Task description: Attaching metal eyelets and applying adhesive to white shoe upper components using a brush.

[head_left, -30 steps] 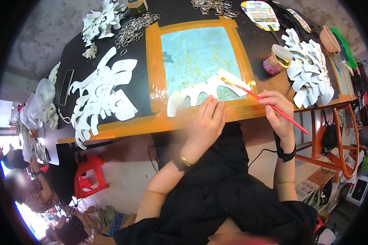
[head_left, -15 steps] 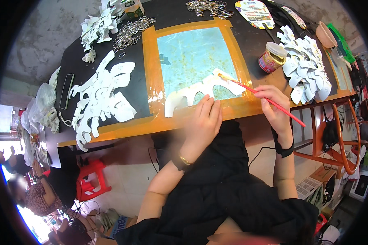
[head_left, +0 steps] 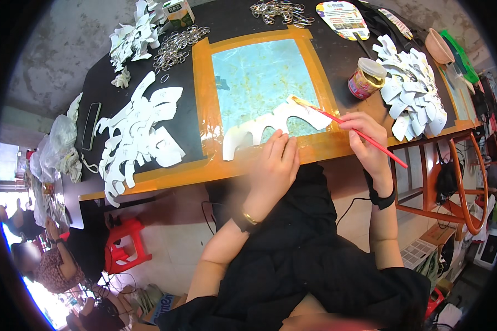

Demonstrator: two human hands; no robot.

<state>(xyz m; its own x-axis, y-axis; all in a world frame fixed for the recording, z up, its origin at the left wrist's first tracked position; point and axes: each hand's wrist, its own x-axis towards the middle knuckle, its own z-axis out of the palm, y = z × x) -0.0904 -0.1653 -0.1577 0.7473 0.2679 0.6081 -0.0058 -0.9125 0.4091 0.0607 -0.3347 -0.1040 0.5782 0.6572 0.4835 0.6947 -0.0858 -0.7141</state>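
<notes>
On a pale blue sheet [head_left: 259, 66] framed with orange tape lies a white curved cut-out piece [head_left: 264, 118] with arched openings along its near edge. Fingers outstretched, my left hand [head_left: 277, 163] rests its fingertips on the piece's near edge, holding it down without gripping. Pinched in my right hand [head_left: 367, 140] is a slim red-handled brush [head_left: 364, 137]. Its tip touches the upper right part of the piece, where a yellowish smear shows. Beyond my right hand stands a jar [head_left: 365, 80] with a dark yellowish substance inside.
White cut-out pieces lie heaped at left [head_left: 141, 129] and right [head_left: 414, 91]. Metal rings [head_left: 179, 47] and clasps [head_left: 281, 12] sit at the back, near a small carton [head_left: 178, 12]. A phone [head_left: 91, 126] is far left, a pink bowl [head_left: 439, 47] far right, a red stool [head_left: 126, 245] below.
My right hand and the brush have shifted slightly left, with the brush tip still on the piece's upper right part. My left hand keeps its place.
</notes>
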